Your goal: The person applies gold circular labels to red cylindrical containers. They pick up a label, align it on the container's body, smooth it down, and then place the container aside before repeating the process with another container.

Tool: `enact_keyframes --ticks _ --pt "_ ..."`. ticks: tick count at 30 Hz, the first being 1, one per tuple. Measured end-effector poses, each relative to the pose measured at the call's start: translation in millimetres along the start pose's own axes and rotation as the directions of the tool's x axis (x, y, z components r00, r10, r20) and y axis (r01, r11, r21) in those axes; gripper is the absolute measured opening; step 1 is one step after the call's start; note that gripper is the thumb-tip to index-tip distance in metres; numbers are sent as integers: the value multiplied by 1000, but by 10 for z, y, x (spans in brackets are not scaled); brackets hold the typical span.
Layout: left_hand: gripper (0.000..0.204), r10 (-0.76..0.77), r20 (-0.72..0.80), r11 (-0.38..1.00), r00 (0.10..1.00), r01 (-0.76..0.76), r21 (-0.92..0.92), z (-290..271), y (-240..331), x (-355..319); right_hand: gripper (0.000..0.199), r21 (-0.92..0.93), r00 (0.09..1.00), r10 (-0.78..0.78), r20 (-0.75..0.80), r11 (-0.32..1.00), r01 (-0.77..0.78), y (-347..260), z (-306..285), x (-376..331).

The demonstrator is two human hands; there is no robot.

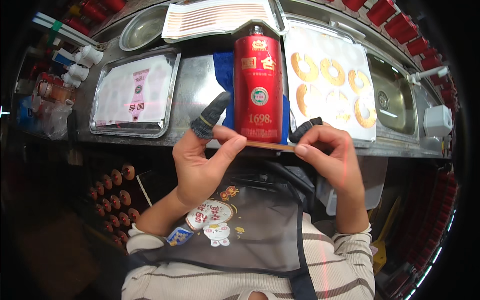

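A narrow gold-orange strip [270, 145] is stretched level just in front of the base of a red bottle [257, 95]. My left hand [201, 160] pinches its left end between thumb and finger, with another finger in a dark grey fabric sleeve [210, 117] sticking up. At the other end, my right hand [334, 152] has its fingertips closed on the strip; one of its fingers also wears a dark sleeve [305, 129]. The bottle has gold and white print and lies on a blue cloth [224, 70], its neck pointing away from me.
Left of the bottle is a metal tray [172, 95] with label sheets. A white sheet with gold strips [220, 19] lies behind it. To the right are a sheet of gold ring-shaped stickers [332, 72] and a sink [387, 95]. A metal bowl [142, 30] stands back left.
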State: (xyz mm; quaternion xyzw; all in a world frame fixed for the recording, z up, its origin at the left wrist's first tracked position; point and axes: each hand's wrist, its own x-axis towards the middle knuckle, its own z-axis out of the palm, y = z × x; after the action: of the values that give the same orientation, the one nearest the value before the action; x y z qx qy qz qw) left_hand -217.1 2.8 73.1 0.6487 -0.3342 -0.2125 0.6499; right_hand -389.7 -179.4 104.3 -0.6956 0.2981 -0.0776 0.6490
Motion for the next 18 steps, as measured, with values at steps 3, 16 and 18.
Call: enact_keyframes --ticks 3,16,18 --pt "19 -104 -91 989 990 94 -113 29 -139 -145 13 -6 993 -31 -118 1000 30 335 199 -3" --pt "8 -59 -66 998 996 56 -42 58 -443 -85 12 109 982 -1 -187 994 22 458 305 141" --pt "8 -70 -60 997 996 67 -48 53 -449 -82 12 104 981 -12 -193 994 32 464 326 138"
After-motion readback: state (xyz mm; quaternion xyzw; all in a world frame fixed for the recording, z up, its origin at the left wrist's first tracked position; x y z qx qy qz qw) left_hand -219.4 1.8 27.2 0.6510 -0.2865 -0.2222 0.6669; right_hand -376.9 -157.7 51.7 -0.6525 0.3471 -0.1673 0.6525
